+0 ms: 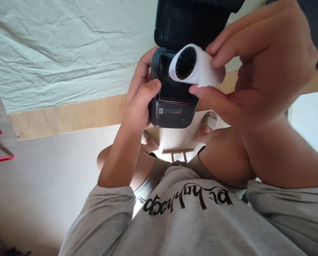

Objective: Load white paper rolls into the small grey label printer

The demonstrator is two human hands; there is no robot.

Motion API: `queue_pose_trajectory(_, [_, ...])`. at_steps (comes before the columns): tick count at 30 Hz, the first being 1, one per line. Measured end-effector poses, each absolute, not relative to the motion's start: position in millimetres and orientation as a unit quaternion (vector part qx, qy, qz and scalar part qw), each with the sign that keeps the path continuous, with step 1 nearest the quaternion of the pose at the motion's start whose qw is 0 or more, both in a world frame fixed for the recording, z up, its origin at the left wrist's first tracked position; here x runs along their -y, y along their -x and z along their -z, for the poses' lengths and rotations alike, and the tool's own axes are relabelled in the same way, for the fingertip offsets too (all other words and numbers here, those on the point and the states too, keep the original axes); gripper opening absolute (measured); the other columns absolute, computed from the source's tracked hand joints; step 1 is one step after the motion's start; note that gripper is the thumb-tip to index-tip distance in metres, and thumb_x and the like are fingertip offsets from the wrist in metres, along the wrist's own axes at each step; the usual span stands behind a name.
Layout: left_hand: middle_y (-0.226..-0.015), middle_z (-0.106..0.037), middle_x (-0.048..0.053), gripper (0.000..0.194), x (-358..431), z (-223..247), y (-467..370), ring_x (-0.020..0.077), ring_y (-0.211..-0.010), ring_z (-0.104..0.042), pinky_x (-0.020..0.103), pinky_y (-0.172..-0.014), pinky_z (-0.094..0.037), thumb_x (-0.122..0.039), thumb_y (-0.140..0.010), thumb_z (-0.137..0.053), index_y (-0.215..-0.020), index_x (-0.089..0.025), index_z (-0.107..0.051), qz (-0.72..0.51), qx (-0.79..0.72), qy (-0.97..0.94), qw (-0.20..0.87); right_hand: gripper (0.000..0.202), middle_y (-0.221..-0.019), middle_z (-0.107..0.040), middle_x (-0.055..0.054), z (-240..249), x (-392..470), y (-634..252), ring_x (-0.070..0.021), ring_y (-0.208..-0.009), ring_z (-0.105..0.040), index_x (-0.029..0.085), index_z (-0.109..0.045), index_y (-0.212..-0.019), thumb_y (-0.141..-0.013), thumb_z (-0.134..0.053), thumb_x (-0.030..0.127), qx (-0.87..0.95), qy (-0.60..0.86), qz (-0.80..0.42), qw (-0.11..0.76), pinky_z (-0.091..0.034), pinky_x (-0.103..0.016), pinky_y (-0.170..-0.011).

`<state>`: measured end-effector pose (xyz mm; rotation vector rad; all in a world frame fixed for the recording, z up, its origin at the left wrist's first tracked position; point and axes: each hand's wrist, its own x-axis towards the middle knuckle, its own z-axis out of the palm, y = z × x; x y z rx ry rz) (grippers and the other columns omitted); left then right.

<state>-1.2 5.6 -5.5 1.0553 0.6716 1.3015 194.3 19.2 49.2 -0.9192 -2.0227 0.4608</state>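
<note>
My left hand (144,90) grips the left side of a small dark label printer (172,115), its thumb on the rim of the open compartment. The printer's black lid (190,23) is swung up and away from me. Between the thumb and fingers of my right hand (257,67) is a white paper roll (205,67) with a dark hollow core. The roll is tilted, its core end facing left, over the right part of the compartment. From this angle I cannot tell whether it touches the printer.
A bed or table edge with a wooden board (68,115) and a pale green wrinkled cloth (68,53) lies beyond my hands. Red-edged rails (1,159) stand at the far left. Below are my legs, slippers (210,120) and a pale tiled floor (68,156).
</note>
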Motion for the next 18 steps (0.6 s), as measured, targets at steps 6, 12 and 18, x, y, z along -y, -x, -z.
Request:
queue_pose_trajectory(6, [-0.108,-0.064,0.003,0.032,2,3,4,0.0208,-0.105,-0.061,0.032,-0.085,-0.05,-0.04,-0.087,-0.059,-0.116,-0.028,-0.062,-0.564,-0.31,-0.456,0.615,0.019,-0.1,-0.058,-0.003,-41,-25,-182,-0.0038,-0.091,-0.055,0.017,-0.056,-0.093,-0.082,-0.058,0.032,0.852,0.39,-0.036,0.346,-0.041,-0.02,-0.079])
queue_pose_trajectory(12, [-0.107,-0.062,0.004,0.035,2,8,5,0.0176,-0.096,-0.057,0.029,-0.082,-0.047,-0.042,-0.088,-0.057,-0.119,-0.026,-0.061,-0.57,-0.293,-0.462,0.613,0.012,-0.095,-0.061,0.002,-41,-19,-177,-0.0013,-0.082,-0.054,0.021,-0.06,-0.09,-0.083,-0.051,0.019,0.868,0.379,-0.065,0.315,-0.036,-0.019,-0.071])
queue_pose_trajectory(18, [-0.107,-0.065,0.006,0.045,-6,20,6,0.0211,-0.101,-0.061,0.033,-0.088,-0.051,-0.049,-0.08,-0.067,-0.118,-0.023,-0.064,-0.589,-0.256,-0.458,0.615,0.015,-0.093,-0.061,0.002,-43,-6,-181,-0.0091,-0.091,-0.055,0.025,-0.059,-0.092,-0.077,-0.059,0.025,0.867,0.36,0.001,0.344,-0.039,-0.028,-0.081])
